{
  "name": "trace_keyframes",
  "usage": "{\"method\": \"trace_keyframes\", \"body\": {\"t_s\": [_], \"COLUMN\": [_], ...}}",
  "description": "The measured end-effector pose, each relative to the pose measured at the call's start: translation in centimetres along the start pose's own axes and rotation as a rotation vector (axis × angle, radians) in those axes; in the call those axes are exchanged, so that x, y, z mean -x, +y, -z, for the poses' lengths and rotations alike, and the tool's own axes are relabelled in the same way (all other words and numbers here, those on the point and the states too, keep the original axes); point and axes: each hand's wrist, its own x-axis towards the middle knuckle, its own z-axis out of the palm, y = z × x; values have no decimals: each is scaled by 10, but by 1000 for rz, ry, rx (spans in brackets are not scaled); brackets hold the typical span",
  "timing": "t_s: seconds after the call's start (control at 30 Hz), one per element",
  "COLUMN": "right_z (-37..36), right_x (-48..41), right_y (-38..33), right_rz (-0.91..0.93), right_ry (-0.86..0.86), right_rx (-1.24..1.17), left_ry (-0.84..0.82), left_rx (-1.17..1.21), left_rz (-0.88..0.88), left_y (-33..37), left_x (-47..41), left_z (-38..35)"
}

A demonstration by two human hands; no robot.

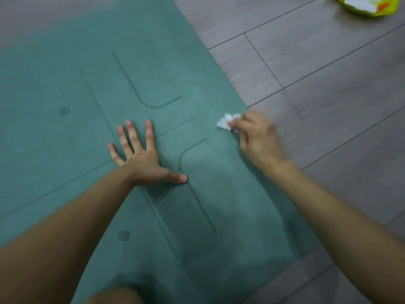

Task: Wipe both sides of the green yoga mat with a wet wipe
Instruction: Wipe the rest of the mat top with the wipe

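While the green yoga mat (87, 84) was pinned flat by the spread left hand (140, 154), a crumpled wet wipe (226, 121) was pinched in the right hand (256, 137) near the mat's right edge, presumably for wiping.

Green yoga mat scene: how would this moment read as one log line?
left hand: pressed flat on green yoga mat | right hand: pinches crumpled white wet wipe at mat's edge

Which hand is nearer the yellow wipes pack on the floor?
Right. The right hand, holding the crumpled wipe at the edge of the yoga mat, is below-left of the pack; the left hand lies flat mid-mat, farther away.
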Motion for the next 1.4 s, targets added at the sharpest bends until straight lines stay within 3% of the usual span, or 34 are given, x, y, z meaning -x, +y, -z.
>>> {"method": "trace_keyframes", "body": {"t_s": [0.07,0.13,0.23,0.33,0.53,0.63,0.73,0.8,0.87,0.9,0.97,1.07,1.17,1.23,1.3,1.4], "right_z": [3,-3,-11,-17,-23,-25,-19,-16,-13,-15,-25,-38,-33,-33,-41,-43], "right_x": [22,-14,-93,-87,71,77,55,24,-8,-16,-7,50,99,91,47,-21], "right_y": [1,13,25,4,-81,-87,-82,-65,-46,-43,-56,-111,-155,-154,-136,-107], "right_rz": [57,61,-81,-181,179,203,316,221,-31,-130,-155,112,484,630,511,84], "right_ry": [-45,-33,-60,-74,-189,-222,-328,-274,-198,-181,-198,-284,-451,-510,-427,-295], "right_rx": [-26,53,137,96,-207,-163,-90,-39,6,24,14,-108,-213,-131,-81,17], "left_ry": [6,11,18,22,50,113,326,426,454,439,333,206,221,234,261,294], "left_rx": [-7,-11,-15,-4,-33,-28,16,16,-12,-33,-87,-161,-186,-197,-218,-244], "left_rz": [3,4,11,9,7,-13,-73,-133,-121,-79,-14,19,39,60,64,55], "left_y": [0,0,1,2,1,-2,-15,-34,-54,-63,-74,-77,-71,-71,-71,-71], "left_x": [0,-1,2,6,6,9,22,36,59,72,94,101,95,96,100,108], "left_z": [-1,0,0,3,2,-2,-13,-18,-23,-27,-38,-59,-63,-61,-59,-58]}}
